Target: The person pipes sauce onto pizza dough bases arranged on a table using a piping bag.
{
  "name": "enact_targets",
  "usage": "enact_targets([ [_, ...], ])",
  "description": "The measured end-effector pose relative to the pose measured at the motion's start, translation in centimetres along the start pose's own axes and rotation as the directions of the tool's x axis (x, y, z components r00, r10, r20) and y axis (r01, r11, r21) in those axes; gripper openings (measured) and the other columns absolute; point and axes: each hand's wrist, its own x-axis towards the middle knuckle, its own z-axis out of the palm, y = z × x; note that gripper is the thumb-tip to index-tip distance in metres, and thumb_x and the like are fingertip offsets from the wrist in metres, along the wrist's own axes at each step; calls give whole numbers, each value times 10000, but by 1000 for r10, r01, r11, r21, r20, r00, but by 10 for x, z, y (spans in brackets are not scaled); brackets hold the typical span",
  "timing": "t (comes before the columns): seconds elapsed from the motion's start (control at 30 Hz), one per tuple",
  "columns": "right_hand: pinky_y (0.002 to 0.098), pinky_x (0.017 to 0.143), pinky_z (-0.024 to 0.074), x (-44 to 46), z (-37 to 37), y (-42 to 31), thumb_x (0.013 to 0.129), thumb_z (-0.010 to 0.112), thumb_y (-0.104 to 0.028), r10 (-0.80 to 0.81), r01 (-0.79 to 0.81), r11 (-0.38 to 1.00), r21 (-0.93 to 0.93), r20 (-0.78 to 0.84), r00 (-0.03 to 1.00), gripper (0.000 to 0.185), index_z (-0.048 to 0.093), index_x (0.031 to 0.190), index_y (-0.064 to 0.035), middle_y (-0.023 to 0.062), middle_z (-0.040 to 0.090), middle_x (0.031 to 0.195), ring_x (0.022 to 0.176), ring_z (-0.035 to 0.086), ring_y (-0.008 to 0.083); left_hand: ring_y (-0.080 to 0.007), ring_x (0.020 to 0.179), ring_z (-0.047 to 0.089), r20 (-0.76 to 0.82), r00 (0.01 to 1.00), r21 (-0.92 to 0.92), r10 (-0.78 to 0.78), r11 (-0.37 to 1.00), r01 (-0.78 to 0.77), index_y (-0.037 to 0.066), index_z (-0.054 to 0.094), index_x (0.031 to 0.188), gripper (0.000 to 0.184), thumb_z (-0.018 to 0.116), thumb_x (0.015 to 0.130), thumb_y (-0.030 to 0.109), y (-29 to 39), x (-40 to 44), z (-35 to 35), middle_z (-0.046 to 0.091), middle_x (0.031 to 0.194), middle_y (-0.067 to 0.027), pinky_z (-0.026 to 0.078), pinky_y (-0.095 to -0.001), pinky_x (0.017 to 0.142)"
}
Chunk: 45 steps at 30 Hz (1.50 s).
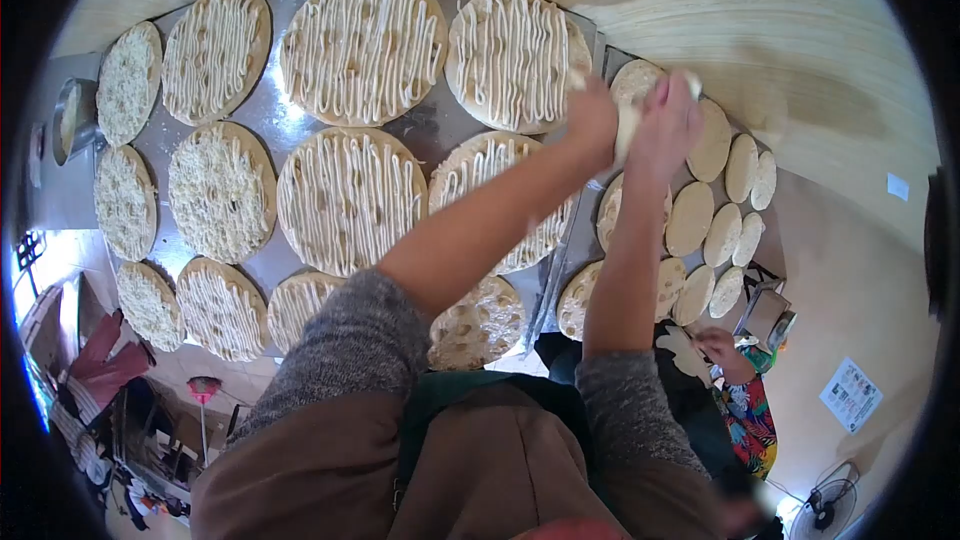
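Note:
Over the far right part of the metal table, my left hand (592,122) is closed on a pale, soft bag that looks like a piping bag (627,127). My right hand (668,130) grips the same bag from the other side; both hands are blurred. Partly behind them lies a round flat dough base (634,80). Just left is a dough round with white cream lines (515,60). A plain dough round (708,140) lies to the right of my right hand. The bag's tip is hidden.
Several cream-striped rounds (365,45) and rounds with a crumbly topping (220,190) cover the metal table (420,135). A metal bowl (74,120) stands at the left end. A co-worker's hand (724,352) is near the right side. A pale wall (800,10) borders the far edge.

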Motion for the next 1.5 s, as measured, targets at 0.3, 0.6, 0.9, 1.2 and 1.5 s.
enact_targets([
  [0.3, 236, 432, 262, 28, 16, 2, 866, 500, -197, -64, 63, 996, 67, 7, 998, 350, 391, 556, -75, -22, 353, 532, 468, 323, 68, -314, 812, 588, 44, 999, -13, 29, 1000, -29, -66, 528, 991, 483, 340, 915, 373, 26, 13, 17, 583, 942, -229, 462, -402, 669],
  [0.6, 235, 437, 247, -1, -21, 0, 852, 493, -169, 53, -53, 999, -3, 13, 999, 315, 392, 564, -88, -27, 355, 542, 474, 318, 65, -292, 765, 566, 105, 993, -1, 52, 999, -53, -66, 519, 960, 460, 335, 926, 354, -27, 2, -4, 569, 910, -229, 454, -423, 682],
  [0.9, 233, 438, 220, 38, 14, -9, 865, 496, -181, -53, 51, 998, 37, 48, 997, 348, 369, 555, -88, -37, 309, 518, 466, 267, 65, -288, 773, 569, 143, 987, -73, 79, 995, -69, -53, 509, 957, 478, 317, 920, 384, 18, 38, 36, 552, 905, -225, 457, -417, 687],
  [1.2, 249, 434, 214, -2, -27, -3, 863, 478, -175, 100, -102, 994, 27, 48, 994, 341, 361, 558, -79, -27, 311, 517, 458, 257, 71, -334, 820, 588, 148, 987, -14, -56, 998, 58, -96, 493, 1003, 483, 321, 932, 350, -19, -9, 3, 570, 957, -251, 466, -406, 678],
  [1.5, 243, 432, 215, 32, -13, 6, 858, 481, -179, -2, 2, 999, -35, -4, 1000, 339, 363, 558, -74, -23, 311, 522, 465, 265, 70, -309, 824, 581, 134, 991, -24, 5, 1000, -2, -108, 488, 994, 502, 339, 924, 366, -16, 31, 28, 574, 929, -234, 451, -411, 715],
])
